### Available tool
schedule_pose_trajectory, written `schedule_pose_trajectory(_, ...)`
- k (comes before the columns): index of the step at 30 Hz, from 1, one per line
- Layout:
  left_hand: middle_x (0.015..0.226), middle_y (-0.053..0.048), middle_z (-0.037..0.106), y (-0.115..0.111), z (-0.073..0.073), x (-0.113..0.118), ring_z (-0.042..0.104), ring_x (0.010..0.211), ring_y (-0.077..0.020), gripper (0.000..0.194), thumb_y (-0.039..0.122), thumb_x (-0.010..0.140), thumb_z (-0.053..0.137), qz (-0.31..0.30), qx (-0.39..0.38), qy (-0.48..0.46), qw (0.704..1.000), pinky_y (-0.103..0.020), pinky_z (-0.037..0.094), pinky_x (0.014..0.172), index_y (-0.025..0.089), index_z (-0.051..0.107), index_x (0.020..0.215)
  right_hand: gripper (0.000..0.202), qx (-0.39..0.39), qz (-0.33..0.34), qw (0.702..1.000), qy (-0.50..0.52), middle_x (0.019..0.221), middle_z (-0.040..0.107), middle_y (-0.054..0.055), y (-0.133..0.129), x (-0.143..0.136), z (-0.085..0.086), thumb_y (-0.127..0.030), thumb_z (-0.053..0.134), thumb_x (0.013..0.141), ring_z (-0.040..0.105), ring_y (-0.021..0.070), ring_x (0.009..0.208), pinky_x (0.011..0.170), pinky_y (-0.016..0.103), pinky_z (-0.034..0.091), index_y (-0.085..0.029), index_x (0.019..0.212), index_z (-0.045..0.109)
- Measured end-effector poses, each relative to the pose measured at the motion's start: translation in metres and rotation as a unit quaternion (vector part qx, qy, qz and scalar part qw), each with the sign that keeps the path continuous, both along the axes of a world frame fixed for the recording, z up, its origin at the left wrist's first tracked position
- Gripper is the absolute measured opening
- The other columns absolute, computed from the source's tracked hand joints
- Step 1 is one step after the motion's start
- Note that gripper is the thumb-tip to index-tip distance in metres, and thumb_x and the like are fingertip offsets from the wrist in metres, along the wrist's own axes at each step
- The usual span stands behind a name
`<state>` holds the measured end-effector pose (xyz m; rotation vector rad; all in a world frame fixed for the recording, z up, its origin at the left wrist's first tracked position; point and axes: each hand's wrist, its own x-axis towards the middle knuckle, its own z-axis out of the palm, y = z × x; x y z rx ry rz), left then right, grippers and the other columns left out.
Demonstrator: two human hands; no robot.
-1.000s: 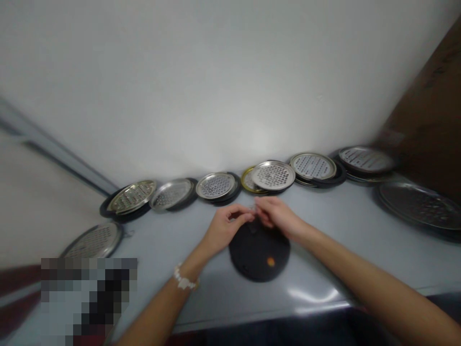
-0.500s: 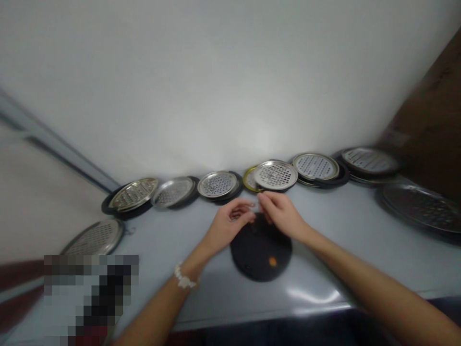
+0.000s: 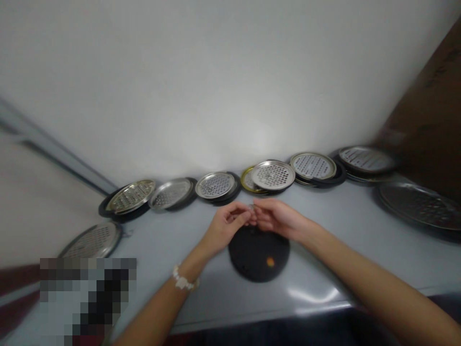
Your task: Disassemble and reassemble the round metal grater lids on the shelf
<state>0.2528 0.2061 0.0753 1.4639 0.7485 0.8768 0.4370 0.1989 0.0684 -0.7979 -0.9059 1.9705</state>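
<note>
My left hand (image 3: 225,227) and my right hand (image 3: 279,219) meet fingertip to fingertip just above the far edge of a black round disc (image 3: 258,254) that lies flat on the grey table (image 3: 345,226). Between the fingertips is a tiny shiny part (image 3: 251,207), pinched from both sides; it is too small and blurred to identify. The disc has a small orange spot (image 3: 270,261) near its middle. A white bead bracelet (image 3: 183,282) is on my left wrist.
A row of round perforated metal discs on dark rings lines the wall: (image 3: 131,196), (image 3: 171,193), (image 3: 216,185), (image 3: 272,175), (image 3: 312,166), (image 3: 366,159). Another metal disc (image 3: 92,240) lies at the left, a large one (image 3: 419,204) at the right. A brown panel (image 3: 428,115) stands far right.
Both hands stay over the disc's far edge. The fingertips drew slightly apart half a second ago and have now closed together again on the small part.
</note>
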Motion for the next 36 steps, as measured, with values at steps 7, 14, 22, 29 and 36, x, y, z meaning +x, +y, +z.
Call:
schedule_pose_trajectory(7,0.083,-0.006,0.074,0.001,0.002,0.0,0.068,0.08,-0.0174,0.027,0.041,0.086,0.072,0.014,0.026,0.052,0.998,-0.028,0.052,0.078,0.014,0.067,0.085,0.043,0.273,-0.173,0.899,-0.297,0.052,0.045,-0.004,-0.009,-0.008,0.003,-0.049,0.046,0.096,0.041,0.0121,0.049,0.051,0.027,0.03,-0.021,0.063,0.049)
schedule_pose_trajectory(14,0.078,-0.003,0.07,0.005,-0.004,-0.002,0.063,0.076,-0.0158,0.02,0.034,0.085,0.07,0.043,0.082,0.094,0.991,-0.028,0.051,0.077,0.015,0.068,0.079,0.031,0.506,-0.176,0.657,-0.531,0.069,0.058,0.003,-0.019,-0.004,0.001,-0.027,0.039,0.102,0.05,0.0159,0.063,0.062,0.029,0.031,-0.02,0.075,0.052)
schedule_pose_trajectory(22,0.079,-0.003,0.069,0.007,-0.008,-0.002,0.062,0.074,-0.0162,0.025,0.04,0.083,0.072,0.098,0.079,0.126,0.984,-0.028,0.049,0.072,0.015,0.067,0.081,0.032,0.506,-0.172,0.654,-0.535,0.066,0.057,0.001,-0.017,-0.004,-0.001,-0.028,0.045,0.102,0.051,0.0146,0.061,0.061,0.028,0.031,-0.02,0.071,0.05)
schedule_pose_trajectory(29,0.075,-0.002,0.065,0.004,-0.005,-0.002,0.06,0.073,-0.0154,0.026,0.036,0.086,0.068,0.091,0.13,0.139,0.978,-0.027,0.048,0.071,0.016,0.061,0.07,0.038,0.432,-0.203,0.738,-0.478,0.058,0.052,-0.002,-0.013,-0.006,0.003,-0.033,0.054,0.097,0.045,0.0122,0.056,0.056,0.027,0.029,-0.02,0.062,0.05)
schedule_pose_trajectory(36,0.082,-0.005,0.069,0.002,-0.001,-0.003,0.061,0.078,-0.0163,0.037,0.032,0.086,0.067,0.065,0.156,0.122,0.978,-0.028,0.046,0.074,0.018,0.049,0.058,0.032,0.291,-0.192,0.884,-0.312,0.054,0.056,-0.003,-0.01,-0.008,0.003,-0.045,0.068,0.086,0.05,0.0116,0.051,0.051,0.025,0.035,-0.019,0.068,0.06)
